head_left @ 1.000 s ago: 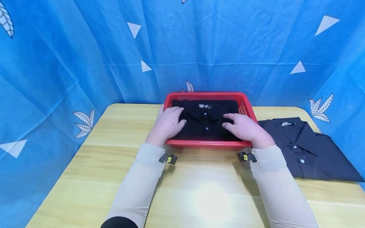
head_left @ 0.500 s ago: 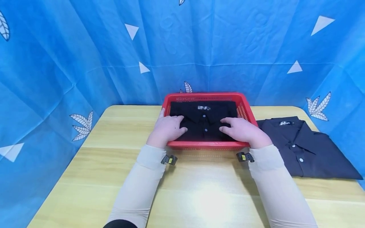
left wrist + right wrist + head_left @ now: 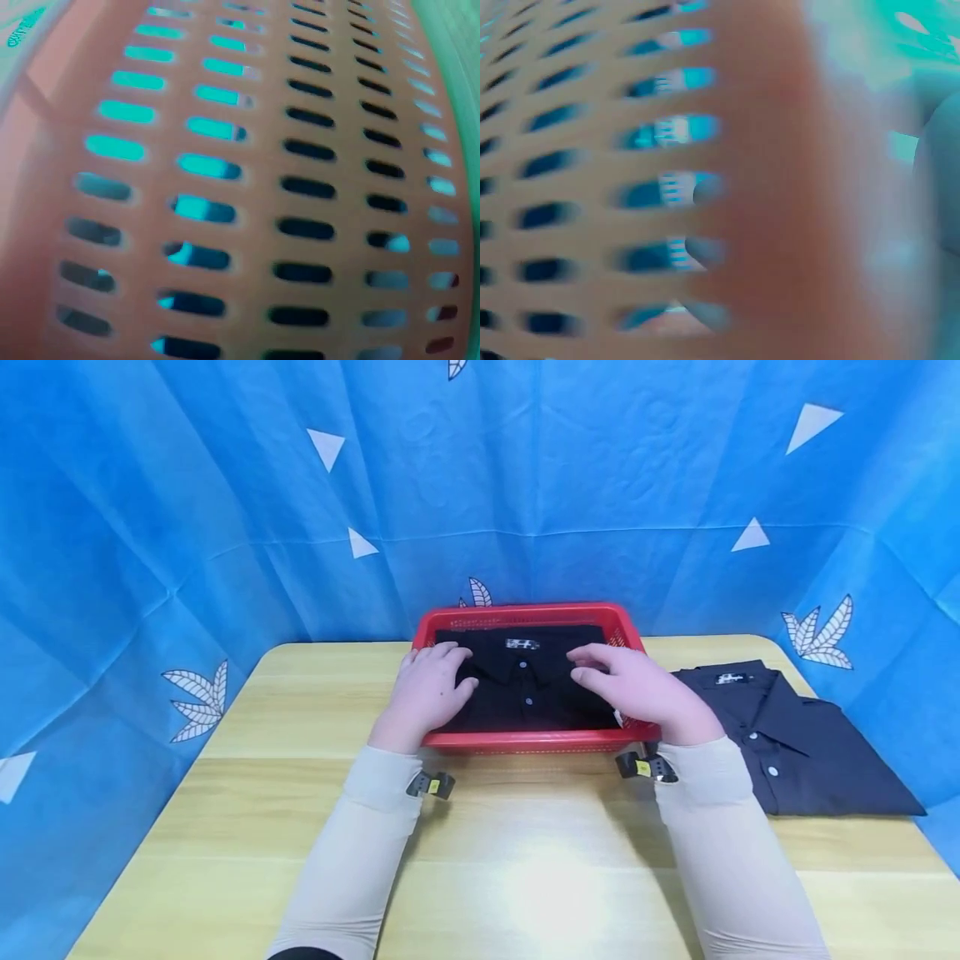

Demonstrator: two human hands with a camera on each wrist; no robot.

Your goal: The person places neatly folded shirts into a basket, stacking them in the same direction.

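Note:
A folded black shirt [image 3: 517, 689] with a collar, a label and buttons lies in the red plastic basket [image 3: 525, 742] in the head view. My left hand [image 3: 427, 695] is at the basket's left side, fingers loosely spread above the shirt's left edge. Over the right side hangs my right hand [image 3: 637, 687], thumb and fingers apart and pointing inward. Neither hand grips the shirt; light contact cannot be told. The slotted basket wall [image 3: 255, 180] fills much of the left wrist view. Blurred, the same slotted wall [image 3: 592, 180] shows in the right wrist view.
A second folded dark shirt [image 3: 817, 760] lies on the wooden table [image 3: 525, 827], right of the basket and partly behind my right forearm. Behind the table hangs a blue curtain [image 3: 555, 485] with white triangles and leaves.
The head view has shifted, so the scene sits further left. My right hand has risen a little from the shirt, and a small white patch shows near its right corner. My left fingers have lifted slightly.

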